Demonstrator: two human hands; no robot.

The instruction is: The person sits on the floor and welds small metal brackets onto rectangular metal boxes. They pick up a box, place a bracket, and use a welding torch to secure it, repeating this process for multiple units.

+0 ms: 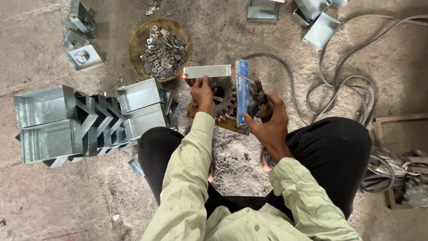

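I sit on the floor with a small galvanised metal box lying on a dark toothed gear in front of me. My left hand grips the box's near edge and pins it down. A small orange glow shows at the box's left end. My right hand is closed around a dark welding electrode holder, whose thin rod points toward the box. A blue carton stands on edge between my hands.
A round rusty bowl of small metal clips sits beyond the box. Stacked galvanised boxes fill the left. More boxes lie at the top right, two with rings at the top left. Grey cables loop on the right.
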